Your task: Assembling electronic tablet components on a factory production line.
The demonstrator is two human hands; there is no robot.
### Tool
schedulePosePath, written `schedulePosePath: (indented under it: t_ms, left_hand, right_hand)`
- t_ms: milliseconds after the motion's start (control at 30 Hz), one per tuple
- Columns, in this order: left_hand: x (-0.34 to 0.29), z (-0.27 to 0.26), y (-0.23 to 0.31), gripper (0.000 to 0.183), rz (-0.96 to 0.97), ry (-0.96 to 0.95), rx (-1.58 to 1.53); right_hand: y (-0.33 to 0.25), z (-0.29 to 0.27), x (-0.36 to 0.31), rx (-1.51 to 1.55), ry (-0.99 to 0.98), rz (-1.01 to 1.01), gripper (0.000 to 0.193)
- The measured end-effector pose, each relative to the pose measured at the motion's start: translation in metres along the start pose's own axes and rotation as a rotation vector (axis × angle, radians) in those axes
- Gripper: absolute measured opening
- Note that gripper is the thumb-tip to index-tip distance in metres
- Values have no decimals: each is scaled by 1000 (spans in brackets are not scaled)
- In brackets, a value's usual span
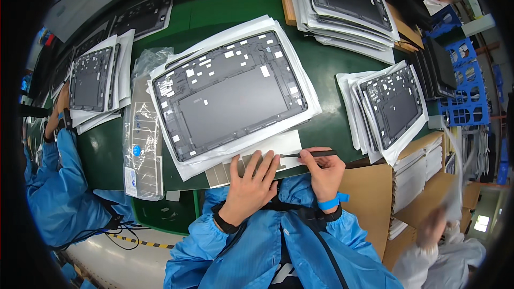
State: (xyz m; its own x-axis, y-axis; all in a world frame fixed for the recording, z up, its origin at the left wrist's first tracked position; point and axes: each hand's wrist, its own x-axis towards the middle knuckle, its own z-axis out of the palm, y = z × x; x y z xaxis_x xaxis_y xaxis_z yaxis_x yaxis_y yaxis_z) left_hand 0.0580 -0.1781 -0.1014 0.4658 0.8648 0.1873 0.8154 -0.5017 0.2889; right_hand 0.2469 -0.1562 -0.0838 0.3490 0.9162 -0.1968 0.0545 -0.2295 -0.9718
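My left hand (247, 191) lies flat, fingers spread, on a white sheet (289, 142) bearing grey rectangular pieces (218, 175) at the bench's near edge. Closed around black tweezers (324, 153), my right hand (326, 175) points their tips left, close to my left fingertips. Whether anything is between the tips is too small to tell. Just beyond both hands, a black tablet housing (235, 108) dotted with small white patches rests on white foam sheets (313, 106). Left of it lies a clear plastic bag (143, 152) containing similar grey pieces, with a round blue sticker.
Stacked housings interleaved with white sheets stand at the far right (348, 2), right (393, 104) and left (92, 80). A green bin (166, 211) sits below the bench edge. Cardboard boxes (369, 195) are at my right. Co-workers in blue (69, 174) and white (447, 259) flank me.
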Motion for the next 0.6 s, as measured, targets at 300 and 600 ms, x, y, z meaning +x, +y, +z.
schedulePosePath:
  t_ms: [300, 600]
  left_hand:
    - [6, -80, -14, 61, 207, -111, -7]
    - [145, -165, -102, 47, 263, -102, 87]
  right_hand:
    - [-102, -25, 46, 142, -182, -170, 14]
    - [-137, 55, 201, -2, -366, -365, 23]
